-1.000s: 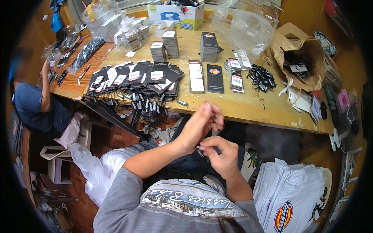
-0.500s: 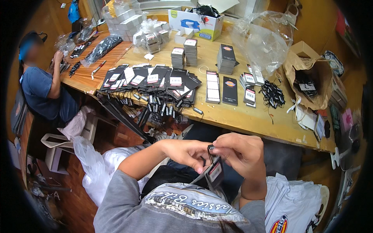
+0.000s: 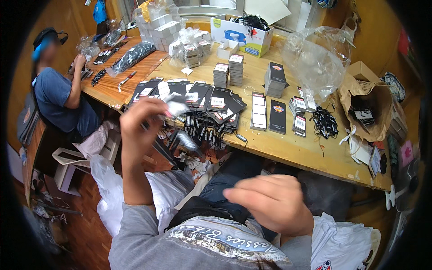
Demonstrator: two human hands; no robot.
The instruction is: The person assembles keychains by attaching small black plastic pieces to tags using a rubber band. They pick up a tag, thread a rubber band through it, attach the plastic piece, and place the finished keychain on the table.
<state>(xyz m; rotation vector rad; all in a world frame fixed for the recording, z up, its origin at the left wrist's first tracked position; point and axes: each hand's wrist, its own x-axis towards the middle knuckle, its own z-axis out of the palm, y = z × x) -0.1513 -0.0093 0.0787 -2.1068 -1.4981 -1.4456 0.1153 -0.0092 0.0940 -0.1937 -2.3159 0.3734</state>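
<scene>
Raised at the table's front left edge, my left hand (image 3: pixel 145 120) pinches a black hang tag with a white label (image 3: pixel 177 108), both smeared by motion. A blurred dark strip with a pale end (image 3: pixel 186 141) hangs below it. Right behind lies a spread heap of black hang tags (image 3: pixel 204 96), their strings and small black seals (image 3: pixel 204 133) dangling over the edge. My right hand (image 3: pixel 274 202) is above my lap, somewhat blurred, its fingers curled together and nothing visible in them.
Tag stacks (image 3: pixel 236 70) stand on the table (image 3: pixel 292 150), near a strip of white labels (image 3: pixel 258 112) and black strings (image 3: pixel 325 122). A paper bag (image 3: pixel 364 103) stands right, a carton (image 3: pixel 243 36) behind. Another person (image 3: pixel 63 99) sits left. White bags (image 3: pixel 108 184) lie below.
My hands were together over my lap with a hang tag and its string. My left hand has carried the tag forward and left to the heap; my right hand has let go. The view has shifted slightly.
</scene>
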